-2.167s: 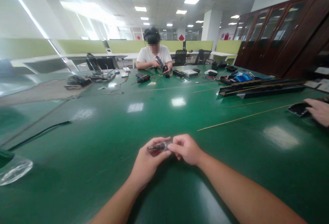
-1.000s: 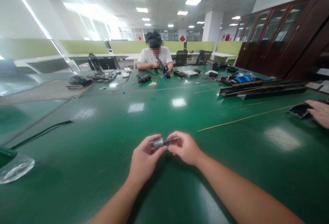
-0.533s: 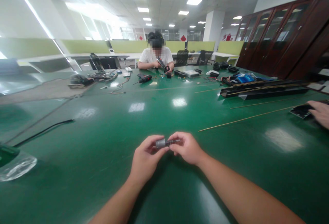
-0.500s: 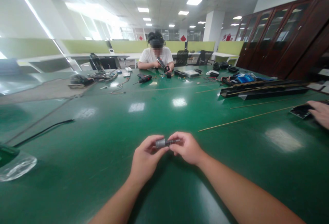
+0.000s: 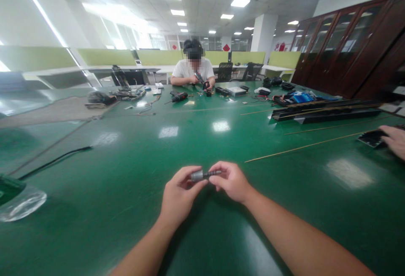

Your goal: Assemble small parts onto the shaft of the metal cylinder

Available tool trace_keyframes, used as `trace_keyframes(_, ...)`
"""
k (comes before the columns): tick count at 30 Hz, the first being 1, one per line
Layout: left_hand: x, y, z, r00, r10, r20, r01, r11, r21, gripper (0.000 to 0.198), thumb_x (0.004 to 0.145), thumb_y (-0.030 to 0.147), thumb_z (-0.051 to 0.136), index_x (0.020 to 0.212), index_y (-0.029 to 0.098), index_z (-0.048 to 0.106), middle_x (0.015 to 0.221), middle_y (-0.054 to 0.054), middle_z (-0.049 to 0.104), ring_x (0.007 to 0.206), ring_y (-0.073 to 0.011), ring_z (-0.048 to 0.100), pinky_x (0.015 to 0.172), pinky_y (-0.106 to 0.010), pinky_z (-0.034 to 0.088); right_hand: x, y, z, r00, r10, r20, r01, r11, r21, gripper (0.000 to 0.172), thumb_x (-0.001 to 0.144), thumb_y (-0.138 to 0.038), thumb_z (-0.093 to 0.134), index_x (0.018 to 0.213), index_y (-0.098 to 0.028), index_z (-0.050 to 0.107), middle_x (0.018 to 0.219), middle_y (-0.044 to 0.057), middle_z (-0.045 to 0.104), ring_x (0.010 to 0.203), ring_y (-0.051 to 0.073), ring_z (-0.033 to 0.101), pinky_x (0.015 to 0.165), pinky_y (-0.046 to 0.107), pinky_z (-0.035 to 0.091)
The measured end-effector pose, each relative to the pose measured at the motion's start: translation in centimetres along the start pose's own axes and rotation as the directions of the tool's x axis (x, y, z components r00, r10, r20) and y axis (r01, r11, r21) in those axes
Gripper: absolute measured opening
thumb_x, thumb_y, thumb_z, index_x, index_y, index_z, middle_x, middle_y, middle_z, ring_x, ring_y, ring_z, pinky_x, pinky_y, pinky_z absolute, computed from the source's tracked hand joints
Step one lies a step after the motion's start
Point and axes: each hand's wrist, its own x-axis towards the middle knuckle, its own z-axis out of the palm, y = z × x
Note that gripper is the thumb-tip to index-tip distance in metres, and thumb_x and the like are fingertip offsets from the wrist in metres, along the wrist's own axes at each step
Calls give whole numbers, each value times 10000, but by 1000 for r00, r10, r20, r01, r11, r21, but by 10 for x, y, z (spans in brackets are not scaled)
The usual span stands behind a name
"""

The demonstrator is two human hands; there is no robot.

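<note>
Above the green table [image 5: 133, 208] I hold a small grey metal cylinder with a thin dark shaft [image 5: 202, 175] between both hands. My left hand [image 5: 179, 196] pinches the thick grey end with thumb and fingers. My right hand [image 5: 232, 181] is closed on the thin shaft end. The part lies level, a little above the table surface.
A clear plastic bag [image 5: 20, 204] lies at the left edge beside a black cable [image 5: 53, 162]. A thin brass rod [image 5: 303, 145] runs across the right. Another person's hand [image 5: 394, 141] rests by a dark tray at far right. A seated person [image 5: 193, 70] works at the far end among tools.
The part turned round between my hands: 2.2 s ago the thin shaft pointed left, now the grey cylinder is on the left. My hands rose slightly.
</note>
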Motion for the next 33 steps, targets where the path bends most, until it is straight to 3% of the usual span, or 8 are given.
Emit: trace_keyframes(33, 4, -10, -2, 994, -80, -80, 73, 994, -84, 421, 680, 350, 838, 1040, 174, 711, 1023, -73, 726, 905, -213, 692, 827, -306, 573, -1, -3, -2, 986, -56, -156, 63, 997, 37, 105, 733, -236, 686, 790, -163, 636, 557, -45, 567, 430, 87, 500, 424, 202, 377)
